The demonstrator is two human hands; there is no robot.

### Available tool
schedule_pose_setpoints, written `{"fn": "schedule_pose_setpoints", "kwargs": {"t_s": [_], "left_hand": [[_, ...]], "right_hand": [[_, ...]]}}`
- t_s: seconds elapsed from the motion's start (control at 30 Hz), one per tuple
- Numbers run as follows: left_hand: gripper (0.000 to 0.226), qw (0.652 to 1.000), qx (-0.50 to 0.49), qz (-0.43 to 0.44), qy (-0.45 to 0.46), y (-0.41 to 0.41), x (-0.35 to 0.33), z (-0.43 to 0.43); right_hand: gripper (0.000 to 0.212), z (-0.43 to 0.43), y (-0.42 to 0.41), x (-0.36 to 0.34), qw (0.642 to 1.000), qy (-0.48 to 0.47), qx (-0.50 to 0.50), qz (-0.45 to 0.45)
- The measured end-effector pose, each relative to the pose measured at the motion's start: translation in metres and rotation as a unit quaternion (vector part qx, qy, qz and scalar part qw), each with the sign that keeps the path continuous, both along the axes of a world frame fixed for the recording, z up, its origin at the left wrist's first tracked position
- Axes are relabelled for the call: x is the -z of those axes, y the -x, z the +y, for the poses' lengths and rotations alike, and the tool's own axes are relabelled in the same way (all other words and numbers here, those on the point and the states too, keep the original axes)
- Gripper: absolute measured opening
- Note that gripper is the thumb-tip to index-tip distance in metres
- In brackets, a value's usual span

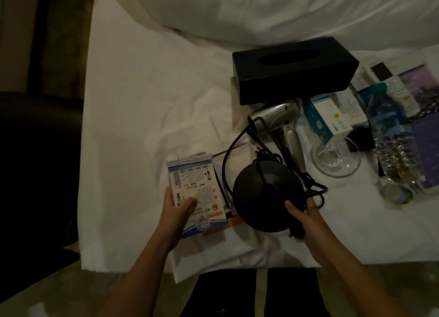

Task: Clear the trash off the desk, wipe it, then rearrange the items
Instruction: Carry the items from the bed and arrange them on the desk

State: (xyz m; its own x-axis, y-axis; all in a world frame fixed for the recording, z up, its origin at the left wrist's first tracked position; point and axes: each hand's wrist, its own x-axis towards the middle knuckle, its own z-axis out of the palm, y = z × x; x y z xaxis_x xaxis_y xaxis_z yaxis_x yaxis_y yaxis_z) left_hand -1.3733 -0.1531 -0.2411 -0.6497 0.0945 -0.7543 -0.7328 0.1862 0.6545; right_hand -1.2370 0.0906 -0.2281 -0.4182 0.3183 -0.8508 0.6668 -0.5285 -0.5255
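- Left hand point(178, 206): clenched on a stack of leaflets point(198, 186), thumb on top, fingers underneath. Stack sits nearer me than the tissue box point(294, 69) and well to its left.
- Right hand point(307, 218): fingers curled round a black cord bundle point(314, 191) at the near-right rim of a round black base point(263, 199). Can't tell if I'm also gripping the base itself.
- Base: straight toward me from the tissue box, on the white sheet point(142, 102).
- Hair dryer point(282, 118): between base and tissue box, just beside the box's near edge.
- Glass dish point(336, 161): near-right of the tissue box, beside the dryer handle.
- Blue-white carton point(326, 117), water bottle point(384, 117): right of the tissue box's near corner.
- Pillow point(261, 7): behind the tissue box.
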Motion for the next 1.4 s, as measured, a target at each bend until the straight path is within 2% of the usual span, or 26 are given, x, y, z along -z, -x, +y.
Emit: {"fn": "schedule_pose_setpoints", "kwargs": {"t_s": [0.07, 0.27, 0.43, 0.5, 0.6, 0.83, 0.93, 1.07, 1.17, 1.27, 1.3, 1.4], "left_hand": [[0.042, 1.000, 0.006, 0.000, -0.009, 0.002, -0.007, 0.001], [0.036, 1.000, -0.011, 0.018, -0.023, 0.010, -0.026, 0.009], [0.033, 0.999, 0.006, 0.031, -0.040, 0.006, -0.052, 0.019], [0.032, 0.998, 0.015, 0.037, -0.050, 0.004, -0.063, 0.021], [0.034, 0.996, 0.036, 0.047, -0.062, -0.001, -0.084, 0.029], [0.036, 0.990, 0.091, 0.082, -0.073, -0.019, -0.128, 0.060], [0.032, 0.983, 0.131, 0.091, -0.086, -0.036, -0.154, 0.077], [0.035, 0.968, 0.197, 0.097, -0.118, -0.093, -0.201, 0.110], [0.039, 0.958, 0.244, 0.099, -0.116, -0.137, -0.227, 0.136], [0.039, 0.941, 0.294, 0.089, -0.140, -0.183, -0.247, 0.172], [0.037, 0.934, 0.315, 0.088, -0.144, -0.197, -0.253, 0.186], [0.037, 0.906, 0.382, 0.084, -0.161, -0.234, -0.269, 0.233]], "right_hand": [[0.030, 0.000, -0.003, -0.006, 1.000, 0.003, 0.016, 0.007], [0.036, 0.000, -0.007, -0.046, 0.994, -0.022, 0.090, 0.051], [0.014, 0.008, -0.015, -0.076, 0.985, -0.013, 0.156, 0.076], [0.017, 0.009, -0.017, -0.090, 0.977, -0.019, 0.187, 0.101], [0.037, 0.010, -0.023, -0.111, 0.966, -0.029, 0.220, 0.137], [0.036, 0.023, -0.064, -0.149, 0.940, -0.047, 0.287, 0.176], [0.028, 0.032, -0.096, -0.172, 0.930, -0.055, 0.310, 0.190], [0.026, 0.034, -0.176, -0.213, 0.904, -0.073, 0.366, 0.209], [0.046, 0.034, -0.239, -0.243, 0.879, -0.081, 0.421, 0.208], [0.033, 0.036, -0.299, -0.268, 0.843, -0.093, 0.480, 0.224], [0.036, 0.038, -0.317, -0.273, 0.829, -0.094, 0.503, 0.227], [0.068, 0.047, -0.366, -0.283, 0.777, -0.099, 0.574, 0.238]]}}
